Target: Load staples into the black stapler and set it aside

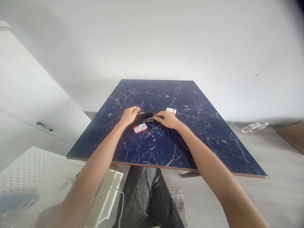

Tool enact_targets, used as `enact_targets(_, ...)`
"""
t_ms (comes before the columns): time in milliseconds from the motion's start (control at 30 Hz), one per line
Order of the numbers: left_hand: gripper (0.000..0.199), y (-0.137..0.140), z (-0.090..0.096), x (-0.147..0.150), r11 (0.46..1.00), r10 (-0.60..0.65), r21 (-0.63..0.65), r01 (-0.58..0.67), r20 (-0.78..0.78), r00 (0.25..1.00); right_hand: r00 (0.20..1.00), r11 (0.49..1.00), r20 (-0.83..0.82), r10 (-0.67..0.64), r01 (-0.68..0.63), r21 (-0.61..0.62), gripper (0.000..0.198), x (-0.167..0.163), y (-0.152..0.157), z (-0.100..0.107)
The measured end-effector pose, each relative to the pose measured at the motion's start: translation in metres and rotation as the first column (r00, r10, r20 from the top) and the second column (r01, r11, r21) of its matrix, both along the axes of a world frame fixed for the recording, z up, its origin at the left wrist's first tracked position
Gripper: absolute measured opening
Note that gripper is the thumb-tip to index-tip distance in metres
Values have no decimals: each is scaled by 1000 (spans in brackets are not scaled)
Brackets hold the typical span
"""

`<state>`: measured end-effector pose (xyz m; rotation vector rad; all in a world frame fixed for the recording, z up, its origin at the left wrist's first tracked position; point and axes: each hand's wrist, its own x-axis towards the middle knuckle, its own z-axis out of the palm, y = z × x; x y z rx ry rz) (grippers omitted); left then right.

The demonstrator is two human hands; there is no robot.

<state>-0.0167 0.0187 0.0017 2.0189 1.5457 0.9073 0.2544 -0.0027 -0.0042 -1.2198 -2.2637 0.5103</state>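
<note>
A black stapler [145,116] lies between my two hands on the dark blue marbled table, with a thin metallic strip showing along its near side. My left hand [129,116] is closed around its left end. At the right end, the fingers of my right hand [167,119] are pinched on it; anything small between the fingertips is too fine to make out. Just in front of the stapler lies a small red and white box [140,128]. Behind my right hand sits a small white box [171,110] with a dark picture. Another bit of red shows behind the stapler, partly hidden.
The blue table [152,148] stands against a white wall. To the left are a white cabinet [28,95] and a perforated white surface [28,167] with a cable beside it. A clear plastic bottle [254,127] and a cardboard box [293,134] lie on the floor at right.
</note>
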Motion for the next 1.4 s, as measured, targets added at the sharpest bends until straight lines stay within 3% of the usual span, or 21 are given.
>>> enact_targets(133, 37, 1, 0, -1, 1000, 1, -10, -1, 5, 1000, 979, 991, -182, -92, 72, -117, 23, 2, 3, -5)
enact_targets(400, 38, -3, 4, 1, 1000, 0, -29, 0, -6, 1000, 901, 977, -382, -204, 164, -135, 33, 3, 8, -7)
enact_targets(633, 38, -2, 3, 0, 1000, -3, -24, 3, -5, 1000, 921, 960, -314, -230, 162, -228, 34, 4, 5, -3)
enact_targets(867, 36, -1, 1, 0, 1000, -16, -10, 16, 17, 1000, 936, 972, -296, -192, 140, -187, 27, 1, 1, 0)
enact_targets(933, 33, -1, 0, 0, 999, -6, 38, 5, 28, 1000, 931, 976, -308, -196, 156, -150, 26, 2, 0, 2)
enact_targets(1067, 32, -6, 3, 2, 978, 11, 207, -21, 47, 999, 872, 945, -364, -328, 306, -118, 27, 9, 3, 5)
enact_targets(1200, 34, -17, 8, 10, 968, -69, 243, 62, 20, 997, 838, 931, -406, -365, 319, -178, 23, 14, 9, 1)
enact_targets(1300, 35, -22, 10, 18, 940, -179, 279, 196, -85, 980, 835, 934, -423, -352, 289, -209, 22, 12, 10, -1)
enact_targets(1400, 34, -23, 10, 23, 914, -211, 320, 250, -152, 966, 832, 945, -453, -320, 244, -219, 24, 8, 8, 2)
